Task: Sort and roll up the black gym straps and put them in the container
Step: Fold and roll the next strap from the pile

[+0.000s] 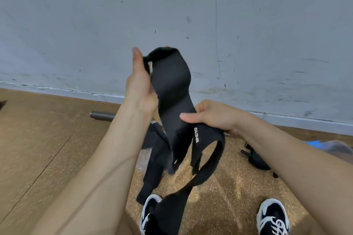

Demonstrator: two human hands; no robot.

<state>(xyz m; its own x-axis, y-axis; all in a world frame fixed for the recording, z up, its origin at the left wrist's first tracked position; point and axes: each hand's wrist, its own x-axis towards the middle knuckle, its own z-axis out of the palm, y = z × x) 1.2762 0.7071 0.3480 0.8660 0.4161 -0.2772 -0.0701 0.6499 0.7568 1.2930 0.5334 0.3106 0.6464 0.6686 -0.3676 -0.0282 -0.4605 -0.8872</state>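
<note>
Forearms: both bare arms reach in from the bottom corners, the left raised, the right lower and angled across
Left hand [140, 89]: held high with the thumb up, closed round the top bend of the wide black woven gym strap [172, 82]; its fingers are hidden behind the fabric
Right hand [212, 115]: pinches the same strap at mid-length, thumb flat on the front face, fingers behind
Strap against the grip: one curved span runs between the two hands; below the right hand it falls into a hanging loop and a loose tail [172, 213] that drops beside the black-and-white lace-up sneakers [273, 217]
Floor pile: heap of black fabric straps [152, 168] lies on the speckled brown cork floor [47, 139] under the held strap; a small black strap piece [256, 158] lies off to the right, apart from it
Container: clear plastic sheet with a blue edge [332, 146] shows at the far right; whether it is the container I cannot tell
Risk, tail: it could catch on a shoe or be stepped on, which would jerk the strap out of the pinch
Risk, twist: the span bends and twists between the hands, so rolling from here would likely give a skewed, slack roll
Risk, grip: limp fabric may slide through the right hand's light pinch
Stage: one strap in hand and not yet rolled
</note>
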